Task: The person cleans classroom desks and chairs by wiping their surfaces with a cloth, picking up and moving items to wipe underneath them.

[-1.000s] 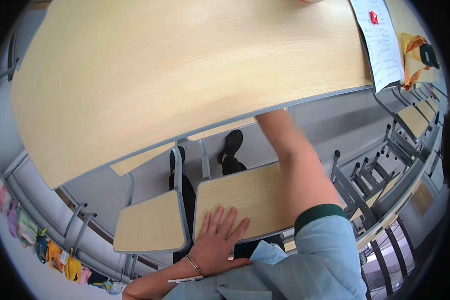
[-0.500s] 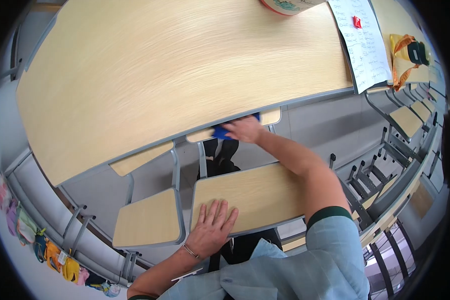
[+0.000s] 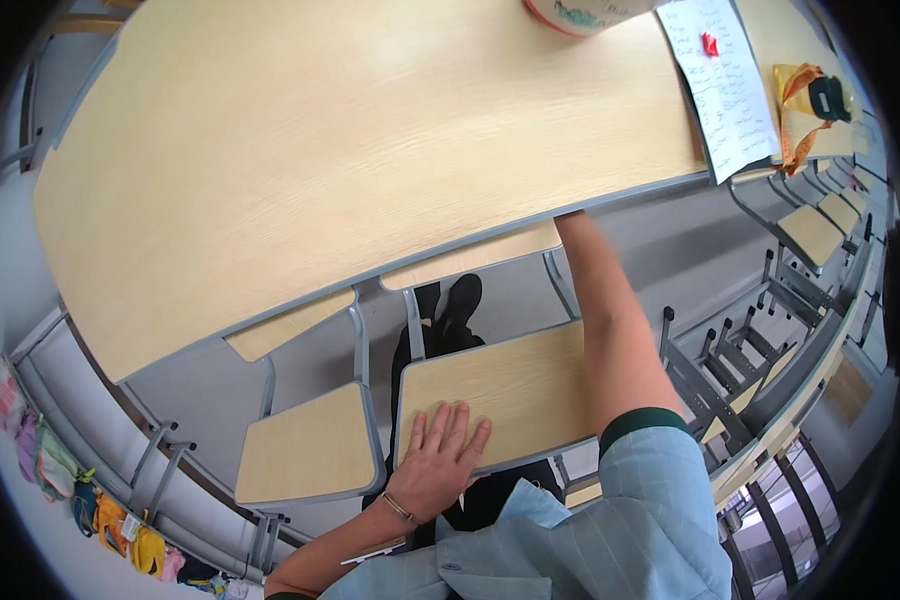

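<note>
Spread flat on the near edge of a light wooden chair seat (image 3: pixel 505 400) is my left hand (image 3: pixel 438 465), a bracelet on its wrist, fingers apart and holding nothing. My right arm reaches forward and down under the front edge of the large wooden table (image 3: pixel 370 140). The tabletop hides my right hand and anything in it. Beside that forearm, a chair backrest (image 3: pixel 470 257) stands against the table edge. No blue cloth shows at this moment.
A cup (image 3: pixel 585 14) and a written sheet (image 3: pixel 722 90) with a red wrapper (image 3: pixel 710 45) lie on the table. Beyond is a yellow bag (image 3: pixel 798 110). Another seat (image 3: pixel 310 445) is at left; stacked chairs (image 3: pixel 745 350) stand right. Colourful bags (image 3: pixel 115 520) line the wall.
Half a second ago my right hand showed with a blue cloth on the backrest; it has gone under the table out of sight. My left hand remains on the seat.
</note>
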`<action>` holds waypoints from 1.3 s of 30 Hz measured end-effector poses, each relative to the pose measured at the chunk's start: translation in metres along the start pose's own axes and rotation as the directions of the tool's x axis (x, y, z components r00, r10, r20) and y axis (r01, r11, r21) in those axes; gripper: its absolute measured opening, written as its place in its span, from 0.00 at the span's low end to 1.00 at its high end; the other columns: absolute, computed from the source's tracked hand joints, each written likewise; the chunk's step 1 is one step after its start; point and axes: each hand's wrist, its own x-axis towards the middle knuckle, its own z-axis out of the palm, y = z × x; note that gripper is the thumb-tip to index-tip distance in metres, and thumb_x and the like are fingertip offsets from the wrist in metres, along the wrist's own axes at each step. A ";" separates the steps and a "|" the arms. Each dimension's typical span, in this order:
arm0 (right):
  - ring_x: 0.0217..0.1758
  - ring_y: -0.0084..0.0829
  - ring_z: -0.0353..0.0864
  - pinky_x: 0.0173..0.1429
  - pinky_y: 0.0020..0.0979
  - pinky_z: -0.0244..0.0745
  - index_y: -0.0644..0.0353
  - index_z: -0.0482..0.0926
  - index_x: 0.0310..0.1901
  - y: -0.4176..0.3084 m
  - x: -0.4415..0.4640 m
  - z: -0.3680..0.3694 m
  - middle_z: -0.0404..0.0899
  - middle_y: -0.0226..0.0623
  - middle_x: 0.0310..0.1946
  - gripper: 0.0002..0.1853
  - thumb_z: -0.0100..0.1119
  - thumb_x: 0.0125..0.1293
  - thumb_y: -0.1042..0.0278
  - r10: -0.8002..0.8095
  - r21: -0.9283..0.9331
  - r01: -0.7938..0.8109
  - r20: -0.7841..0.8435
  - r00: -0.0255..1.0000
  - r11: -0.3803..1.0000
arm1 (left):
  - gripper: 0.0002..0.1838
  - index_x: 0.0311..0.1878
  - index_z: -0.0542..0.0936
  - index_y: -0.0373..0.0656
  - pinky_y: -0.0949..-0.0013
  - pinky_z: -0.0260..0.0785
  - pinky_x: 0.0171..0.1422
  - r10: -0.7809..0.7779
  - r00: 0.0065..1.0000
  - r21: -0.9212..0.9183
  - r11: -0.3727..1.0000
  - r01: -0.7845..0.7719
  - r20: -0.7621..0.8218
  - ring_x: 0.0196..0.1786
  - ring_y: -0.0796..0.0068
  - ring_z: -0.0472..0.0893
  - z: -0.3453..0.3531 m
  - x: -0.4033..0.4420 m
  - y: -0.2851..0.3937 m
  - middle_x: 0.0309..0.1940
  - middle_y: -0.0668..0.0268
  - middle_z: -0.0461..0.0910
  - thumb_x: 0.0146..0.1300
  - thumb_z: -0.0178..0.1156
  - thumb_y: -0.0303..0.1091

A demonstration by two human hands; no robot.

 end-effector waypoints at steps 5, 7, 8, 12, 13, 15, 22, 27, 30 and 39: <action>0.71 0.53 0.72 0.71 0.45 0.72 0.66 0.68 0.70 -0.004 -0.032 0.009 0.71 0.52 0.70 0.31 0.45 0.78 0.47 0.203 0.108 -0.211 0.080 0.976 0.972 | 0.44 0.76 0.66 0.44 0.36 0.55 0.77 0.001 0.996 0.023 1.000 0.001 -0.084 0.77 0.40 0.62 0.010 0.000 0.000 0.73 0.43 0.64 0.59 0.71 0.50; 0.65 0.54 0.78 0.66 0.46 0.76 0.67 0.74 0.65 0.004 -0.052 -0.009 0.77 0.55 0.64 0.28 0.49 0.76 0.49 0.246 0.206 -0.253 0.059 0.967 0.945 | 0.44 0.75 0.67 0.43 0.37 0.56 0.77 -0.001 0.992 -0.009 1.000 -0.001 -0.122 0.76 0.41 0.63 0.015 0.003 -0.002 0.73 0.44 0.65 0.59 0.71 0.53; 0.61 0.54 0.81 0.63 0.46 0.78 0.67 0.77 0.62 0.008 -0.064 -0.015 0.80 0.56 0.60 0.27 0.52 0.76 0.50 0.269 0.258 -0.274 0.055 0.962 0.926 | 0.45 0.74 0.68 0.43 0.38 0.56 0.77 -0.001 0.991 -0.024 1.000 -0.002 -0.134 0.75 0.41 0.63 0.016 0.004 -0.003 0.72 0.44 0.65 0.59 0.71 0.55; 0.49 0.39 0.87 0.57 0.38 0.80 0.65 0.76 0.63 0.049 -0.123 -0.064 0.85 0.48 0.52 0.26 0.57 0.74 0.53 0.142 0.685 -0.339 0.329 0.934 0.644 | 0.46 0.71 0.72 0.41 0.46 0.60 0.77 0.019 0.980 -0.127 0.991 -0.044 -0.196 0.73 0.43 0.67 0.002 0.003 -0.004 0.71 0.46 0.68 0.54 0.73 0.59; 0.50 0.37 0.86 0.57 0.36 0.80 0.65 0.77 0.63 0.053 -0.151 -0.080 0.85 0.46 0.52 0.26 0.58 0.73 0.53 0.115 0.833 -0.365 0.350 0.930 0.416 | 0.46 0.70 0.72 0.40 0.46 0.60 0.77 -0.008 0.984 -0.198 0.980 -0.028 -0.179 0.73 0.43 0.67 -0.002 0.005 -0.004 0.70 0.45 0.68 0.55 0.73 0.59; 0.53 0.32 0.85 0.57 0.34 0.79 0.64 0.77 0.63 0.059 -0.203 -0.107 0.85 0.43 0.53 0.26 0.59 0.73 0.53 0.052 0.935 -0.336 0.344 0.938 -0.118 | 0.45 0.69 0.72 0.37 0.46 0.60 0.76 -0.059 0.987 -0.322 0.947 0.008 -0.149 0.71 0.42 0.68 -0.012 0.021 -0.008 0.68 0.44 0.70 0.56 0.71 0.60; 0.68 0.32 0.75 0.74 0.37 0.69 0.62 0.64 0.74 0.075 -0.345 -0.174 0.74 0.39 0.67 0.30 0.55 0.75 0.59 0.229 0.750 0.220 -0.093 0.969 -0.624 | 0.38 0.64 0.76 0.33 0.60 0.72 0.66 -0.062 0.898 -0.431 0.890 -0.148 -0.435 0.61 0.56 0.80 -0.063 0.161 0.118 0.60 0.52 0.79 0.58 0.73 0.51; 0.74 0.32 0.68 0.79 0.39 0.60 0.58 0.59 0.77 0.115 -0.408 -0.189 0.69 0.35 0.71 0.33 0.57 0.73 0.65 0.364 0.622 0.423 -0.229 0.903 -0.658 | 0.37 0.60 0.77 0.34 0.59 0.72 0.64 -0.067 0.855 -0.557 0.785 -0.272 -0.513 0.57 0.55 0.80 -0.070 0.225 0.245 0.55 0.52 0.78 0.53 0.79 0.46; 0.72 0.30 0.69 0.77 0.38 0.60 0.53 0.60 0.76 0.161 -0.437 -0.176 0.70 0.32 0.70 0.33 0.59 0.72 0.68 0.429 0.624 0.461 -0.214 0.877 -0.631 | 0.30 0.53 0.79 0.37 0.60 0.73 0.63 -0.096 0.736 -0.441 0.849 -0.290 -0.670 0.58 0.56 0.79 -0.050 0.248 0.304 0.57 0.53 0.77 0.51 0.80 0.40; 0.60 0.27 0.79 0.64 0.35 0.76 0.55 0.69 0.71 0.291 -0.508 -0.154 0.79 0.29 0.58 0.27 0.61 0.74 0.59 0.298 0.900 0.226 -0.114 0.948 -0.374 | 0.14 0.47 0.79 0.38 0.68 0.76 0.44 0.178 0.783 -0.404 0.776 -0.484 -0.597 0.34 0.68 0.83 -0.054 0.271 0.452 0.35 0.62 0.85 0.62 0.72 0.30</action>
